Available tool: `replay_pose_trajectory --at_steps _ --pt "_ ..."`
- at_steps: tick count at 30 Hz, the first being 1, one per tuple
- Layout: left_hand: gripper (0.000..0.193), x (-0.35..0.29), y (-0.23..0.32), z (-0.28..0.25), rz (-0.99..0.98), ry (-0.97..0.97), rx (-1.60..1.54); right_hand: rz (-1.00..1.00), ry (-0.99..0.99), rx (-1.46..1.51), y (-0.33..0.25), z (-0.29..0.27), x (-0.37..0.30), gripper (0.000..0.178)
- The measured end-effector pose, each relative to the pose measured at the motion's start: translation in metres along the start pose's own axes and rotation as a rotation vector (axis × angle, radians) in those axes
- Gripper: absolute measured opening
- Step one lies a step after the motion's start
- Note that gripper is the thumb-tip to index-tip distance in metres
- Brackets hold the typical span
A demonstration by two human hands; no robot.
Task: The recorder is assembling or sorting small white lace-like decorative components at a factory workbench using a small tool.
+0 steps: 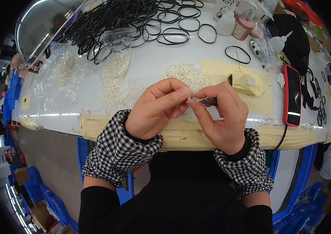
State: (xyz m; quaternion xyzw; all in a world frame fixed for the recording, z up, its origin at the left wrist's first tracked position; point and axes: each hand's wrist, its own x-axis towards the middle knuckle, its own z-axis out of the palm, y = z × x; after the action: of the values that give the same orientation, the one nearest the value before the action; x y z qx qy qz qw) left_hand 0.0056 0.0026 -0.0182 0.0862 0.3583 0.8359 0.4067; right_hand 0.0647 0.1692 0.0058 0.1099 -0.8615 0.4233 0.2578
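Note:
My left hand (pixel 151 107) is closed, pinching a small, thin whitish piece (pixel 189 95) between thumb and forefinger. Close against it, my right hand (pixel 226 117) is curled around a small dark metal tool (pixel 210 101); its tip is too small to make out, and its kind does not show. The fingertips of both hands nearly meet above the front of the white table. Just behind them lies a heap of small white pieces (pixel 185 73). Another spread of such pieces (pixel 112 93) is left of my left hand, below a clear bag (pixel 116 65) filled with similar pieces.
Black rubber bands (pixel 114 21) are piled at the back left. A yellow block (pixel 247 83) sits on yellow sheeting behind my right hand. To the right are a red-cased phone (pixel 292 97) and its cable. Yellow tape (pixel 173 138) covers the table's front edge.

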Motion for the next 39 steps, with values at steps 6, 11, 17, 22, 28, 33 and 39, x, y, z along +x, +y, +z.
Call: replay_pose_trajectory --at_steps 6,11,17,22,28,33,39 --pt "0.010 0.0007 -0.0015 -0.0008 0.014 -0.036 -0.028 -0.036 -0.059 -0.246 0.0055 -0.0011 -0.0009 0.030" --pt "0.010 0.0009 -0.0017 -0.0024 0.015 -0.055 0.004 0.007 -0.087 -0.291 0.0051 -0.0006 -0.0008 0.037" --pt "0.012 0.0014 -0.0033 -0.0013 0.042 -0.034 0.067 0.024 -0.111 -0.268 0.0059 -0.0013 -0.0011 0.037" --pt "0.013 0.0004 0.0006 -0.0010 0.040 -0.045 0.119 0.057 -0.150 -0.222 0.0054 -0.0022 -0.0012 0.037" --pt "0.011 0.0009 -0.0015 -0.0006 0.070 -0.029 0.119 0.050 -0.198 -0.259 0.0032 -0.0057 -0.0003 0.036" --pt "0.011 0.0000 0.0022 0.0006 0.021 -0.037 0.121 0.055 -0.163 -0.224 0.0046 -0.0038 -0.0010 0.037" --pt "0.010 -0.0003 0.0016 -0.0008 0.021 -0.046 0.115 0.051 -0.147 -0.230 0.0046 -0.0029 -0.0008 0.037"
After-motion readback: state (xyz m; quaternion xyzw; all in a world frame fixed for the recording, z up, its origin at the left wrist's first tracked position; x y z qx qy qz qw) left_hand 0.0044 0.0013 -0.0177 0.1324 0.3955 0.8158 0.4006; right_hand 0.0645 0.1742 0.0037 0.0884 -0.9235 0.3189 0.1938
